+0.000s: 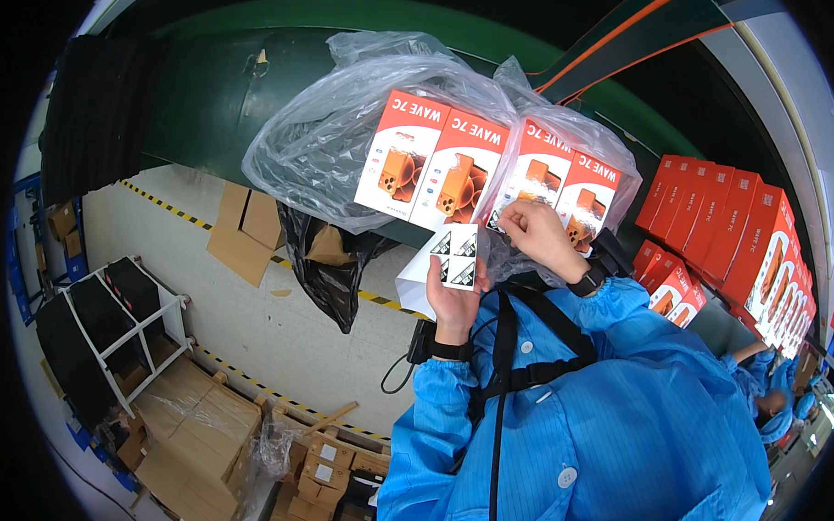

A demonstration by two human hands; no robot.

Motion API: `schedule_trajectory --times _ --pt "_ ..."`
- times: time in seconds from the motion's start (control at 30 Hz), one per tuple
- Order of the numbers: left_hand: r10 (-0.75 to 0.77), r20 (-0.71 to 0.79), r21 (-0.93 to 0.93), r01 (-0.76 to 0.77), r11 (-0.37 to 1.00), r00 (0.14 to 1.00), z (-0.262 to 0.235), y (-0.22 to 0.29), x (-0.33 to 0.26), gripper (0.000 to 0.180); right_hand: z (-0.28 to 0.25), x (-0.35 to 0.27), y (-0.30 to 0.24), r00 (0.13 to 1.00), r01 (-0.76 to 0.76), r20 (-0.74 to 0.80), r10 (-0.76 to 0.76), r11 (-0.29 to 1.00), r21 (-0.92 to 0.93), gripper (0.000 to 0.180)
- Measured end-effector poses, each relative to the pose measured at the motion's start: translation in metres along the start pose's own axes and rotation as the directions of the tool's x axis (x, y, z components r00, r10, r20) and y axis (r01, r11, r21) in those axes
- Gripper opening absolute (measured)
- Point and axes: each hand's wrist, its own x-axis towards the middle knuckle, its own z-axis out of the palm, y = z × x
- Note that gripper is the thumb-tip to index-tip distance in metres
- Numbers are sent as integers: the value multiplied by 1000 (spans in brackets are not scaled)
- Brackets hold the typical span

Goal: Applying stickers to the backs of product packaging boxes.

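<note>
My left hand (pixel 453 301) holds a white sheet of labels (pixel 454 256) printed with black triangles, the thumb along its edge. My right hand (pixel 537 236) is closed in a pinch over the lower part of a phone box, with a small black-and-white label (pixel 496 222) at its fingertips. Two red-and-white phone boxes (pixel 400 155) (pixel 464 167) lie side by side on clear plastic bags (pixel 311 126). Right of them, two more such boxes (pixel 540 160) (pixel 587 195) lie under clear plastic, partly covered by my right hand.
Stacked red boxes (pixel 719 218) stand to the right on the dark green bench (pixel 191 112). A black plastic bag (pixel 330 273) hangs off the bench edge. Cardboard cartons (pixel 193 434) and a white-framed rack (pixel 116 326) stand on the floor at left. Co-workers (pixel 771 400) are at far right.
</note>
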Motion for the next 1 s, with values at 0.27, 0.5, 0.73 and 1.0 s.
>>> schedule_trajectory --times 0.27,0.5,0.73,1.0 --pt "-8 -13 -30 8 1000 1000 1 1 2 51 0 2 -4 1000 6 -15 -6 1000 -20 12" --pt "12 50 -91 -7 996 999 -3 5 1 51 1 4 -6 989 37 -129 -65 976 -215 28" --pt "76 -34 -9 -76 997 997 5 9 -6 51 -11 -11 -2 993 -27 -113 37 996 89 17" --pt "68 37 178 -74 981 997 3 -2 -1 50 -11 8 -13 973 156 -157 -170 983 -95 20"
